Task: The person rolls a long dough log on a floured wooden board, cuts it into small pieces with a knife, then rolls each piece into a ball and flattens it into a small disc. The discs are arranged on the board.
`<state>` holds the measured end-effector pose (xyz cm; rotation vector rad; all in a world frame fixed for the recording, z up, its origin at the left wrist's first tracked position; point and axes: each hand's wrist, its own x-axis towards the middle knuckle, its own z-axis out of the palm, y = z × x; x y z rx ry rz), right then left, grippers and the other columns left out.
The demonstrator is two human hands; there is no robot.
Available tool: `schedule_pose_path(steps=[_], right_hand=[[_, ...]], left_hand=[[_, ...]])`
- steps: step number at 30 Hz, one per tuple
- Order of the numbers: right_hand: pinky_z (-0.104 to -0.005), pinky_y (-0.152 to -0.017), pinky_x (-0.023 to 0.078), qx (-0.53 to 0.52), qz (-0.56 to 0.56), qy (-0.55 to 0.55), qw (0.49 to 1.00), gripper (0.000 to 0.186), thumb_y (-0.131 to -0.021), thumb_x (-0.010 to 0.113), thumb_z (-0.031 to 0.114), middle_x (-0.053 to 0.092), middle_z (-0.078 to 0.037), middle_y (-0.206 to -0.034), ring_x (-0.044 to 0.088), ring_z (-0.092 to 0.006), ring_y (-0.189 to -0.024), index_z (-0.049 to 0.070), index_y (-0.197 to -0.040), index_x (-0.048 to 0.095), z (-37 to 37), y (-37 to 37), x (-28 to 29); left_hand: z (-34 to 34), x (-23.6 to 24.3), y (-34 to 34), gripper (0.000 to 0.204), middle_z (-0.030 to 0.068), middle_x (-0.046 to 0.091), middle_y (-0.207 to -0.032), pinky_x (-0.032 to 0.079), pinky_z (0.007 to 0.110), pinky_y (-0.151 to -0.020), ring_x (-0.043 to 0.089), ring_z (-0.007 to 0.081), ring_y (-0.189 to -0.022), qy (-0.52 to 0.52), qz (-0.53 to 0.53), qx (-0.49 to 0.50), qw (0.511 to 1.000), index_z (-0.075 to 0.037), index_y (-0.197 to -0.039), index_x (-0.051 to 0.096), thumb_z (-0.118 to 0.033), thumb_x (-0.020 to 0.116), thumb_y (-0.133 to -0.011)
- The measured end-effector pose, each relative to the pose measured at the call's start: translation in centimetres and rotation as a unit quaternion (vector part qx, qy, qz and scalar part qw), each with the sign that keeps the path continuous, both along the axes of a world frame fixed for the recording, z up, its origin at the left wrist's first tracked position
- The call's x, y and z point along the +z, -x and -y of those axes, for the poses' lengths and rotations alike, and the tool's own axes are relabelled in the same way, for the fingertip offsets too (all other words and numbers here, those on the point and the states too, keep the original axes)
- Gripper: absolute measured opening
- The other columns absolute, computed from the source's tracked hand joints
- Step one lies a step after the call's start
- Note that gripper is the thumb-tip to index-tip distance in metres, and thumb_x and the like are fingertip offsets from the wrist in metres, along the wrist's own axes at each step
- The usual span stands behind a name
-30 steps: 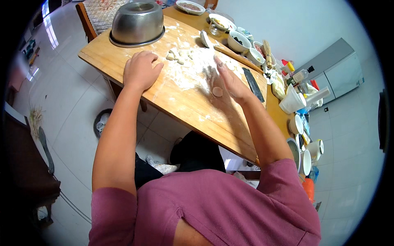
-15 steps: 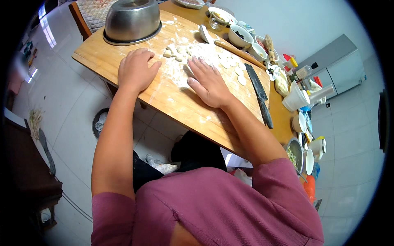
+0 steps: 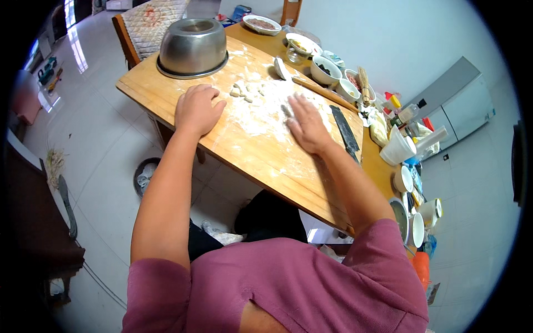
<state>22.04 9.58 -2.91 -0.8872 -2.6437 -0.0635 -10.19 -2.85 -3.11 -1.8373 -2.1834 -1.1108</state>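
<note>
My left hand rests on the near edge of the floured wooden board, thumb apart from the fingers and nothing in it. With fingers outstretched, my right hand lies palm down on the board and covers most of the flattened dough discs. What is under the palm is hidden. Small lumps of dough lie in the flour between my hands, farther back. Just right of my right hand is a dark cleaver-like knife, its handle partly hidden by my forearm. A rolling pin lies along the board's far side.
An upturned steel basin stands on the board's far left. Near the rolling pin lies a white scoop. Bowls of ingredients, bottles and a clear measuring jug crowd the table's right side. A bin sits on the floor.
My right hand has slid rightward across the board, from beside the flattened discs onto them. The left hand stays at the board's edge. The whole view has shifted slightly.
</note>
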Motion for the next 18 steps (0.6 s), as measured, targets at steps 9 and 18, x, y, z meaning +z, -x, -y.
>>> schedule_pose_path(steps=[9,18], right_hand=[[-0.0465,-0.097,0.055,-0.058,-0.126,0.069,0.988,0.043,-0.092,0.077,0.03,0.075,-0.021,-0.121,0.071,-0.0373,-0.111,0.002,-0.125,0.073,-3.8,4.9,2.5],[-0.048,-0.087,0.057,-0.084,-0.097,0.074,0.989,0.027,-0.085,0.081,0.024,0.075,-0.018,-0.103,0.071,-0.0387,-0.1,0.006,-0.104,0.075,-2.6,10.2,2.4]], left_hand=[[0.1,-0.3,0.1,0.031,0.0113,0.074,-0.117,0.051,0.046,-0.102,0.065,0.0335,-0.118,-0.001,-0.005,0.013,1.0,-0.005,-0.109,0.077,-0.031,0.072,-0.093],[-0.2,-0.1,0.1,0.031,0.0095,0.074,-0.121,0.049,0.044,-0.104,0.064,0.0299,-0.122,0.003,0.01,0.008,1.0,-0.006,-0.11,0.079,-0.031,0.074,-0.092]])
